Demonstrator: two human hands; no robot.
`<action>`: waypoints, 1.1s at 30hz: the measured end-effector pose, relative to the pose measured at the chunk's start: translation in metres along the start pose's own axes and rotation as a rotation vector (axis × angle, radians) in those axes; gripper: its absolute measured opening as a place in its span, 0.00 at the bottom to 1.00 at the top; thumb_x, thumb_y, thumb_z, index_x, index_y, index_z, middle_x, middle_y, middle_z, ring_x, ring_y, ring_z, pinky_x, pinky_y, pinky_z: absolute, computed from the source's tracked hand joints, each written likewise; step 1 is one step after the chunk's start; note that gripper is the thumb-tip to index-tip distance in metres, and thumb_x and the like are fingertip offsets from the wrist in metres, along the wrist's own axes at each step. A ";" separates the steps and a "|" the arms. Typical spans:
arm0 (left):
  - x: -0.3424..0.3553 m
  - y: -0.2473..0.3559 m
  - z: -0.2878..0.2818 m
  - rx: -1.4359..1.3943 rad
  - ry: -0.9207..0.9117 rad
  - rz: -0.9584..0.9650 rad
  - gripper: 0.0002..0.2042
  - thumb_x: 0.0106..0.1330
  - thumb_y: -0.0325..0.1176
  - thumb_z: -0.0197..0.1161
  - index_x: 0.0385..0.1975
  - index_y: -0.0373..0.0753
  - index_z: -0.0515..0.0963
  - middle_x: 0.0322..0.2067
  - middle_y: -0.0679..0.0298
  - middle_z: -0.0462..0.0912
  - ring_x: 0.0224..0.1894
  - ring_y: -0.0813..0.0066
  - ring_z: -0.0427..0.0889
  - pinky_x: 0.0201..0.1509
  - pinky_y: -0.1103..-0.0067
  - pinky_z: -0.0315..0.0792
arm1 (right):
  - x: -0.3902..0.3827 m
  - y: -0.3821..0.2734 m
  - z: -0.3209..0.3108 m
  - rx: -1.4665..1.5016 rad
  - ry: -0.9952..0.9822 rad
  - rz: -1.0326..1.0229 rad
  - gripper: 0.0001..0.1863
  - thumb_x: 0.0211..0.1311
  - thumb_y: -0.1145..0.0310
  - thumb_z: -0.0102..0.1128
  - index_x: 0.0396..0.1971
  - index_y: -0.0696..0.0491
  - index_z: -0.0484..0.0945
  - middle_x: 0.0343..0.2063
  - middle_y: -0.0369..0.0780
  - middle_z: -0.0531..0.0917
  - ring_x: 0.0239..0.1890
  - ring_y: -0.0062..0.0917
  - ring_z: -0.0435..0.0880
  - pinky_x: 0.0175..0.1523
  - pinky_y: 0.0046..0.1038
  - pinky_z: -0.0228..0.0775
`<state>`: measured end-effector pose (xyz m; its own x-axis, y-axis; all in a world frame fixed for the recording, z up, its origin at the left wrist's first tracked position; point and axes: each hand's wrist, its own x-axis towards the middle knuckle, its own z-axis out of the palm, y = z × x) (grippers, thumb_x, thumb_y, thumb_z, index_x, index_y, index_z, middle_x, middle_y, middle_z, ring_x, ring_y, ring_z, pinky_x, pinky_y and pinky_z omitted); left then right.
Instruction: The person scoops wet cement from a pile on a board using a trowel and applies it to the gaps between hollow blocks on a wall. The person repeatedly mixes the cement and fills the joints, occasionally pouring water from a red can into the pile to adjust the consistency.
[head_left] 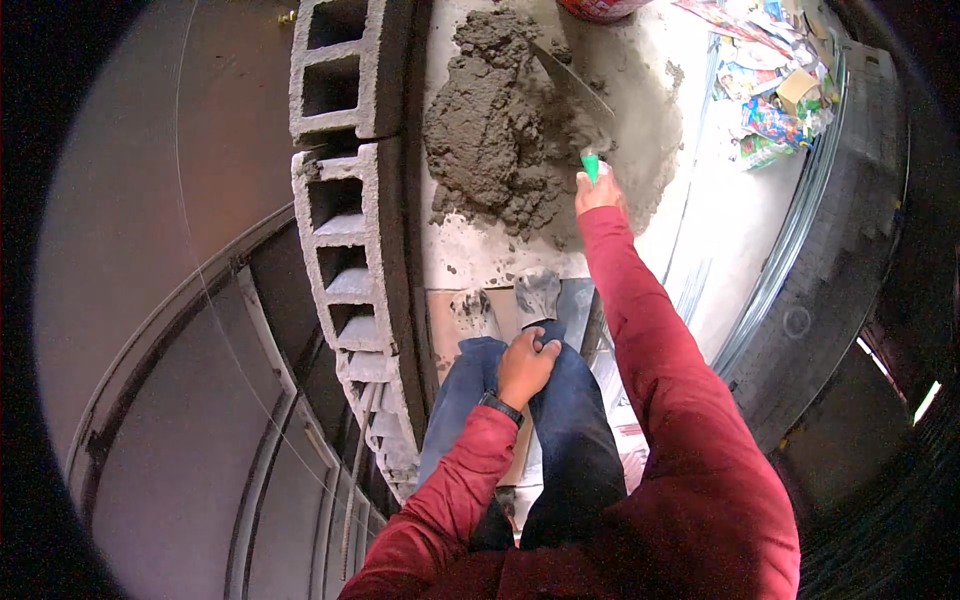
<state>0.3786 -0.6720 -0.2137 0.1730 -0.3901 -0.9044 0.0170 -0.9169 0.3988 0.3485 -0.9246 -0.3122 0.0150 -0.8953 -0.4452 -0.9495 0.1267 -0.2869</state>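
The right hand (pixel 602 187) is closed around the green handle of a trowel (pixel 591 167), just right of the heap (pixel 480 125) of wet grey mortar. The trowel's blade reaches up along the heap's right flank and seems to touch the mortar there, though its lower edge is hard to make out. The left hand (pixel 528 366), well below the heap, rests on the person's trousers (pixel 575 400) with its fingers loosely bent; nothing shows in it, but its palm is hidden, so whether it is quite bare inside cannot be told.

The heap itself lies on the pale floor (pixel 725 205), lumpy and evenly dark, with no dry powder visible in it. To its right spreads a thin wet smear (pixel 645 150). Judging from this, the mortar looks already mixed and most of it gathered; what seems left is the smear, along with the loose bits around the heap's edge.

Just below the heap are the person's spattered shoes (pixel 537 297). To its left stands a row of hollow blocks (pixel 345 200), already set end to end; no fresh mortar can be made out on the parts in sight, so work there may yet be undone. Above and right of the heap sits a red bucket (pixel 602 8), cut off by the view, and farther right lies a pile of wrappers (pixel 775 120).
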 end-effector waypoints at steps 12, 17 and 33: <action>-0.002 -0.001 0.003 -0.099 0.078 -0.018 0.24 0.55 0.46 0.60 0.45 0.34 0.75 0.34 0.53 0.81 0.40 0.56 0.79 0.46 0.70 0.71 | 0.045 0.082 0.027 -0.297 -0.395 -0.176 0.33 0.64 0.41 0.33 0.48 0.54 0.74 0.46 0.52 0.77 0.52 0.47 0.73 0.56 0.41 0.62; -0.006 -0.007 0.014 -0.208 0.049 -0.005 0.24 0.55 0.47 0.59 0.45 0.34 0.75 0.36 0.50 0.81 0.41 0.54 0.80 0.45 0.69 0.71 | 0.000 0.128 -0.006 -0.458 -0.613 -0.214 0.33 0.64 0.42 0.34 0.41 0.57 0.77 0.41 0.56 0.78 0.48 0.48 0.75 0.54 0.42 0.64; 0.007 -0.016 -0.007 -0.302 0.129 -0.063 0.23 0.55 0.48 0.60 0.44 0.37 0.76 0.37 0.51 0.82 0.43 0.55 0.80 0.47 0.69 0.71 | 0.065 0.007 -0.052 -0.374 -0.745 0.098 0.39 0.56 0.33 0.44 0.50 0.56 0.73 0.39 0.50 0.80 0.36 0.36 0.79 0.42 0.41 0.70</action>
<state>0.3865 -0.6599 -0.2250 0.2849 -0.3017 -0.9098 0.3193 -0.8651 0.3869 0.3265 -1.0040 -0.2986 0.0055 -0.3550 -0.9349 -0.9967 -0.0781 0.0238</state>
